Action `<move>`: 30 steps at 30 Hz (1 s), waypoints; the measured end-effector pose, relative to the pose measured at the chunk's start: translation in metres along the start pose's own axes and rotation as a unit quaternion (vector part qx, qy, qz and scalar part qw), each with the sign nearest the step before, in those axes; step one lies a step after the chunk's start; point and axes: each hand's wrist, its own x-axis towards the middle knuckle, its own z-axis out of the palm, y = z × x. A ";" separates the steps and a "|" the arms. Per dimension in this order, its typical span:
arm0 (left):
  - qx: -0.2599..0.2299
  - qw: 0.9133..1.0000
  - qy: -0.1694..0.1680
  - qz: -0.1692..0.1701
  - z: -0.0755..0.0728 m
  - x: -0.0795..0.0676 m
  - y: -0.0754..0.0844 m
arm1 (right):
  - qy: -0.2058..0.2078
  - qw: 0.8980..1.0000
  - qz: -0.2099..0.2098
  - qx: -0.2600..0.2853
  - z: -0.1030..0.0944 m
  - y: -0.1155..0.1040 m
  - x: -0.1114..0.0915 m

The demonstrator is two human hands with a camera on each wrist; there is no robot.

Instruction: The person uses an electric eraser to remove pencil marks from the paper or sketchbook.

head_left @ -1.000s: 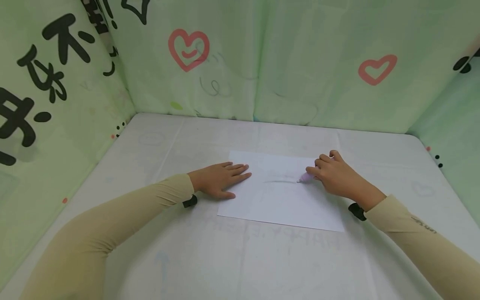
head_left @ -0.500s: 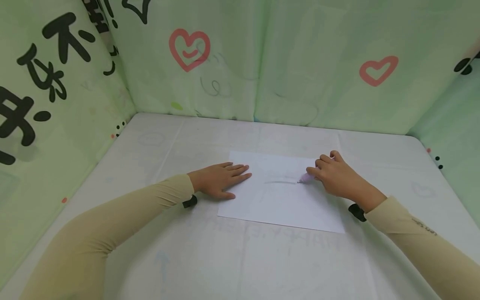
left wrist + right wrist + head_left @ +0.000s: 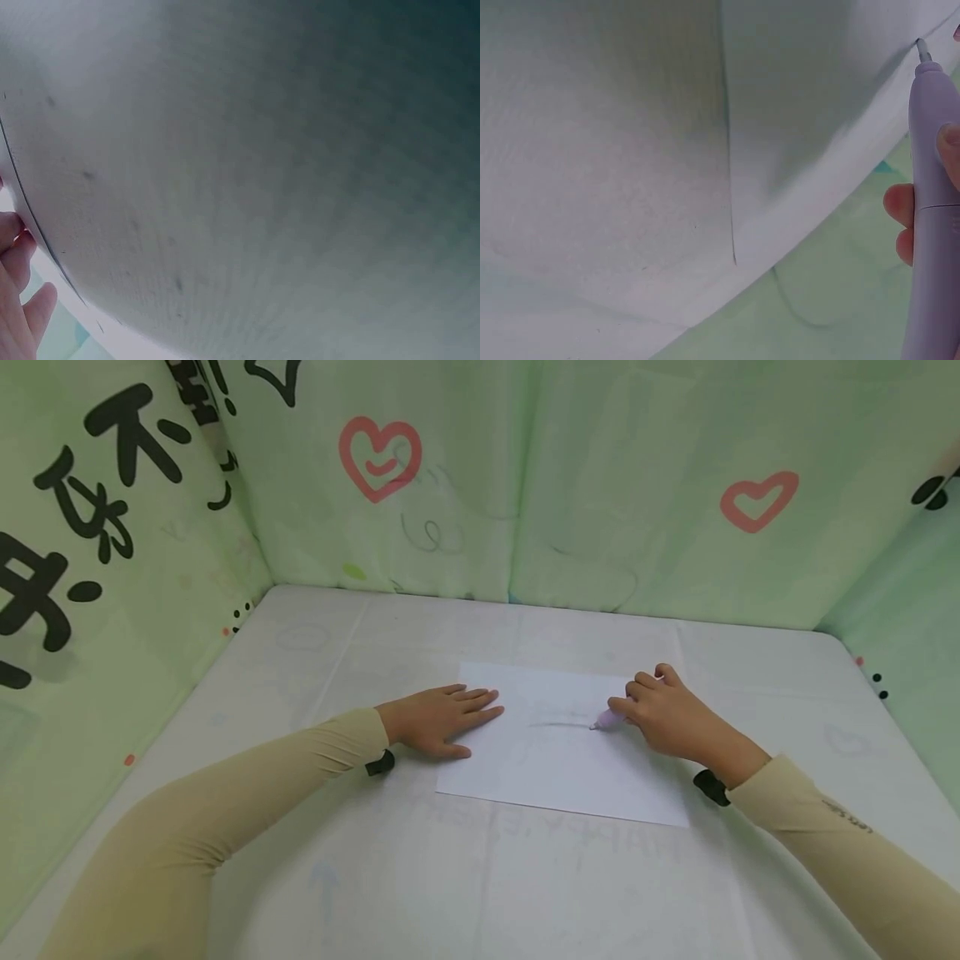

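Observation:
A white sheet of paper lies on the table, with a thin grey line across its middle. My left hand rests flat on the sheet's left edge, fingers spread; its fingers show at the lower left of the left wrist view. My right hand grips a lavender, thick-bodied electric eraser. The eraser tilts down to the left, its slim grey tip touching the paper at the line's right end. In the right wrist view, thumb and fingers wrap its body.
A white cloth with faint prints covers the table. Pale green curtains with hearts and black lettering stand behind and at both sides. Dark wrist-camera pieces sit under both wrists.
My right hand has moved slightly left and down with the electric eraser, its tip shifting along the line. The line's right end looks slightly shorter. My left hand stays still.

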 end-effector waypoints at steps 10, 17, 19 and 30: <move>0.000 1.000 0.002 -0.001 0.001 0.000 -0.001 | -0.019 1.000 0.005 -0.007 -0.002 -0.001 0.001; 0.002 1.000 0.004 0.001 0.001 0.000 -0.001 | -0.008 1.000 0.000 0.000 -0.002 -0.002 0.003; 0.003 1.000 0.004 0.000 0.001 0.000 -0.001 | -0.005 1.000 0.003 -0.004 -0.002 -0.002 0.003; 0.004 1.000 0.000 0.000 0.000 0.000 -0.001 | -0.011 1.000 0.005 -0.004 -0.003 -0.001 0.004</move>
